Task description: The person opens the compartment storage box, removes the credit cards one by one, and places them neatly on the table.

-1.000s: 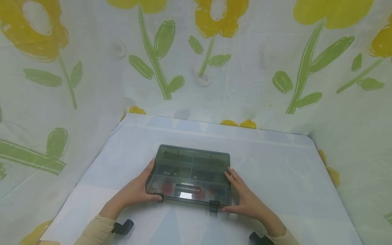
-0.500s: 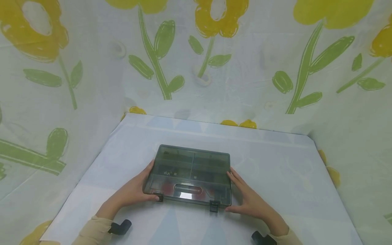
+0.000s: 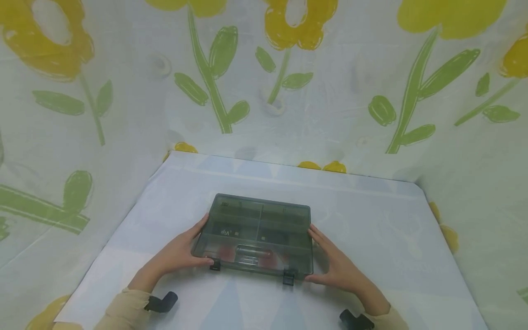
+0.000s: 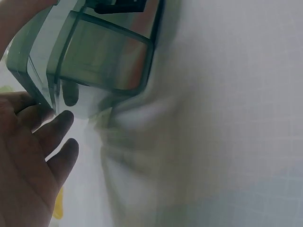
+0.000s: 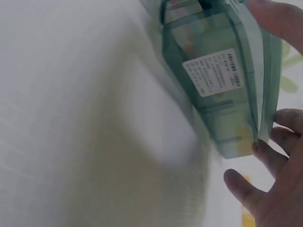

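A translucent grey-green box [image 3: 251,220] lies on the table between both hands, its two dark latches [image 3: 215,264] along the near edge. Left hand [image 3: 175,254] grips the box's left side, thumb at the near corner by a latch and fingers along the side. The right hand [image 3: 340,268] holds the opposite side, thumb at the near right corner. In the left wrist view, fingers [image 4: 54,130] touch the box wall [image 4: 102,52]. The right wrist view shows a white printed label [image 5: 214,73] on the other end, with right fingers [image 5: 272,158] against its edge. Reddish contents show through the lid.
A white sheet with pale blue shapes covers the table [image 3: 371,220]. Flower-printed curtains [image 3: 321,119] surround it at the back and both sides. Black curved pieces [image 3: 162,302] stick out at both wrists.
Both hands have shifted slightly outward while staying on the box. The left thumb has drawn back a little from the latch, and the bright reflection on the lid has faded.
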Motion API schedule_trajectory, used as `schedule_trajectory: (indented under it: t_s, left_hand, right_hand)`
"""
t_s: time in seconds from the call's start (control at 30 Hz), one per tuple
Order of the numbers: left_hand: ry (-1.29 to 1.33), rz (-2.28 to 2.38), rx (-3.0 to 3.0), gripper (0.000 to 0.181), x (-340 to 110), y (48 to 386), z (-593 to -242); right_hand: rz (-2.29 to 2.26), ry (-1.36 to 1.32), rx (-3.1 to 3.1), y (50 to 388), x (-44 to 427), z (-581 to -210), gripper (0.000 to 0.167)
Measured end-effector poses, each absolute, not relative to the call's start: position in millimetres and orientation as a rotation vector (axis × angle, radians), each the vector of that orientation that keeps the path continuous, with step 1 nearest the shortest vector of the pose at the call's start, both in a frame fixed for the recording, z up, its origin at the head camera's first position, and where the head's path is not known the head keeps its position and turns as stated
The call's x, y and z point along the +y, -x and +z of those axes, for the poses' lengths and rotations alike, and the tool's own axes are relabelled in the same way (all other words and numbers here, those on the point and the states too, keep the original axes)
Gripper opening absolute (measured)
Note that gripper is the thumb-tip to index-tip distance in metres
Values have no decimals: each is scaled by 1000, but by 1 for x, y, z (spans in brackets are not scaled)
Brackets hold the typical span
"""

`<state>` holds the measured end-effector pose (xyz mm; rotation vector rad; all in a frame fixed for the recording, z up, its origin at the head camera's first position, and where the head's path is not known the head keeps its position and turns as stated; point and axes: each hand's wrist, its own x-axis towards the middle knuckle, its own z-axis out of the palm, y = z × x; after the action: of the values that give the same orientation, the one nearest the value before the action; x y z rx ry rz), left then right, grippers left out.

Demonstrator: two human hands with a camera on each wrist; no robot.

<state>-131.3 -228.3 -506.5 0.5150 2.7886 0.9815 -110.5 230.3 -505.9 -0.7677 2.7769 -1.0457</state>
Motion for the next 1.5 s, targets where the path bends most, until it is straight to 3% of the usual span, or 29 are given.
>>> schedule_trajectory:
  t_s: [0.6, 1.17, 1.5]
  left_hand:
    - [-481, 1030, 2775, 115, -231, 137, -490]
    - [-525, 1162, 2744, 90, -234, 149, -471]
    - [-590, 1258, 2698, 67, -235, 159, -461]
  right_hand:
    - [-1017, 840, 2799, 116, 235, -486, 105]
    - [-964, 774, 2786, 135, 241, -448, 85]
    - [-977, 777, 2755, 149, 242, -427, 68]
